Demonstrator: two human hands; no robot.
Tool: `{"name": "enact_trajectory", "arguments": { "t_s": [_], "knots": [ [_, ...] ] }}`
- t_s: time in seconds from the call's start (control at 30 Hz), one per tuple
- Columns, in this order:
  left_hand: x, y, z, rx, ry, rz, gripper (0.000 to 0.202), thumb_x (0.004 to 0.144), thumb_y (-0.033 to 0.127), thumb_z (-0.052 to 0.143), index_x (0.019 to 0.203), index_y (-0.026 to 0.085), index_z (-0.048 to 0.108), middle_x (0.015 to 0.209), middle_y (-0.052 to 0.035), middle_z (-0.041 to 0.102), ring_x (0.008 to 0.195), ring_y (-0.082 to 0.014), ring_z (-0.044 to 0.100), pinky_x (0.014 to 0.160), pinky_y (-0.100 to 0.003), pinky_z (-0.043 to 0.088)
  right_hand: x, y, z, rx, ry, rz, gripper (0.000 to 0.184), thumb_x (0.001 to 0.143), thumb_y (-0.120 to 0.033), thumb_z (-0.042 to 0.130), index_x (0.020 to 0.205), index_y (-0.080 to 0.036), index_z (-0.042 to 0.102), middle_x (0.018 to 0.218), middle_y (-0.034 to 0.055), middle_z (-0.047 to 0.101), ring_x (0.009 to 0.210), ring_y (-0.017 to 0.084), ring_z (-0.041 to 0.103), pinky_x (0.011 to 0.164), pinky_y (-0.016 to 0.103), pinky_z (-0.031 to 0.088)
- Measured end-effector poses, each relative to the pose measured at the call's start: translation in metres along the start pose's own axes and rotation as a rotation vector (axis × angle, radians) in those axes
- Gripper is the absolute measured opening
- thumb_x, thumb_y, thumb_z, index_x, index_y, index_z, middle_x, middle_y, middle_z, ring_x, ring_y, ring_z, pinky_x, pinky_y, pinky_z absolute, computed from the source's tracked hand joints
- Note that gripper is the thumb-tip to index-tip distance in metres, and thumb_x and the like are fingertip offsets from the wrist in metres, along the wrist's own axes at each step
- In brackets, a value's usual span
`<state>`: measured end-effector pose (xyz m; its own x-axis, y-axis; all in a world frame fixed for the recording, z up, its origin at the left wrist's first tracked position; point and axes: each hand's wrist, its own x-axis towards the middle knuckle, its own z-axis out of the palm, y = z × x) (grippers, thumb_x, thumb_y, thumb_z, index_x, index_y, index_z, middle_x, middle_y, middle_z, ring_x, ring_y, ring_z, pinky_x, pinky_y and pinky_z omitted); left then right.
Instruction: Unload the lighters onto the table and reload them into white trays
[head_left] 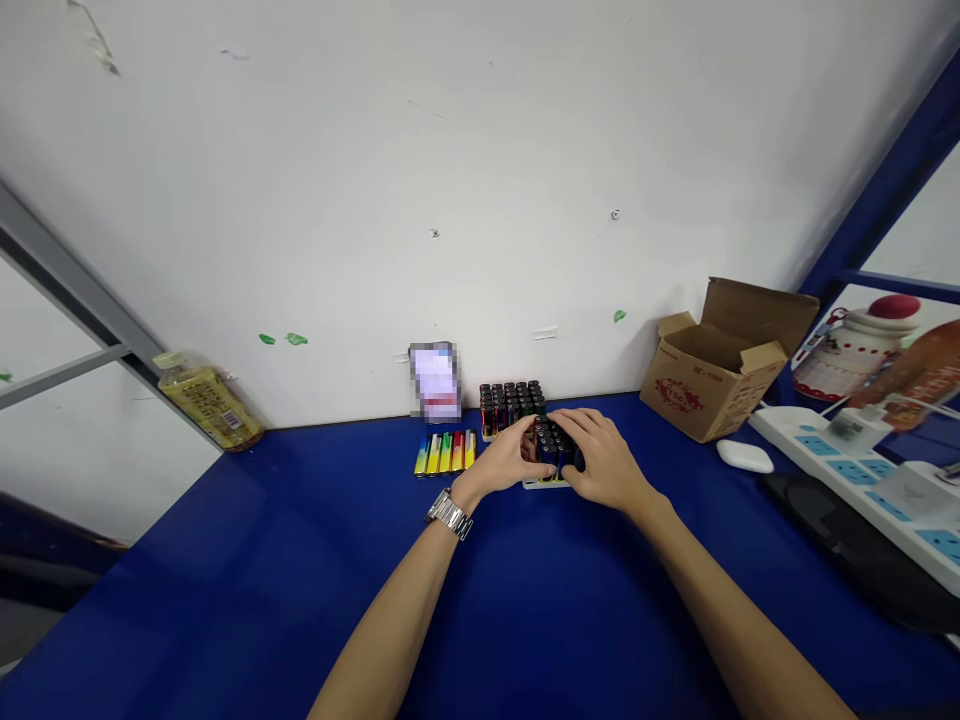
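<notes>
A tight block of dark, black-topped cylinders [550, 440] stands upright on a white tray [546, 485] at the middle of the blue table. My left hand [510, 458] wraps the block's left side, its thumb at the near face. From the right, my right hand [600, 455] closes round the opposite side, fingers over the far edge and thumb at the front. The fingers hide part of the block. Just behind and left is a second group of upright black-topped cylinders [510, 395]. Several flat coloured sticks with yellow ends [445, 453] lie in a row left of my left hand.
A blurred phone [436, 382] leans on the white wall. An open cardboard box [697, 375] stands at the back right, near a white rounded case [745, 456], a black pouch [840, 535] and a power strip [847, 465]. A yellow-labelled bottle [210, 402] tilts at the left.
</notes>
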<state>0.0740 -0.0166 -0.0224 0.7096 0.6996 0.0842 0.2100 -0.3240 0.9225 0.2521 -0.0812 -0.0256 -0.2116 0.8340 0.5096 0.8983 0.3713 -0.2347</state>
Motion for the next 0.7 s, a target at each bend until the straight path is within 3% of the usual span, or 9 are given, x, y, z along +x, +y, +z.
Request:
{"name": "enact_trajectory", "arguments": {
  "t_s": [0.27, 0.5, 0.7],
  "knots": [
    [-0.001, 0.001, 0.0, 0.009, 0.086, -0.025, 0.085, 0.066, 0.036, 0.078, 0.137, 0.01, 0.038, 0.071, 0.002, 0.055, 0.065, -0.0139, 0.052, 0.058, -0.027, 0.043, -0.001, -0.002, -0.001, -0.023, 0.004, -0.004, 0.062, 0.066, -0.016, 0.049, 0.128, -0.012, 0.055, 0.129, 0.0137, 0.059, 0.117, 0.031, 0.046, 0.094, 0.043, 0.038],
    [-0.015, -0.01, -0.004, -0.282, 0.224, -0.039, 0.066, 0.067, 0.037, 0.078, 0.124, 0.016, 0.053, 0.111, -0.0095, 0.063, 0.081, -0.0148, 0.059, 0.068, -0.027, 0.048, 0.0, -0.003, -0.003, -0.053, 0.002, -0.014, 0.064, 0.065, -0.015, 0.048, 0.129, -0.014, 0.055, 0.131, 0.0124, 0.058, 0.118, 0.03, 0.047, 0.097, 0.044, 0.036],
    [-0.025, -0.01, -0.006, -0.425, 0.28, -0.07, 0.06, 0.066, 0.032, 0.08, 0.119, 0.014, 0.058, 0.113, -0.01, 0.063, 0.075, -0.0108, 0.056, 0.063, -0.024, 0.044, 0.001, -0.008, -0.004, -0.128, 0.002, -0.002, 0.062, 0.067, -0.017, 0.048, 0.129, -0.012, 0.056, 0.133, 0.0127, 0.058, 0.121, 0.03, 0.048, 0.098, 0.044, 0.033]
  ]
}}
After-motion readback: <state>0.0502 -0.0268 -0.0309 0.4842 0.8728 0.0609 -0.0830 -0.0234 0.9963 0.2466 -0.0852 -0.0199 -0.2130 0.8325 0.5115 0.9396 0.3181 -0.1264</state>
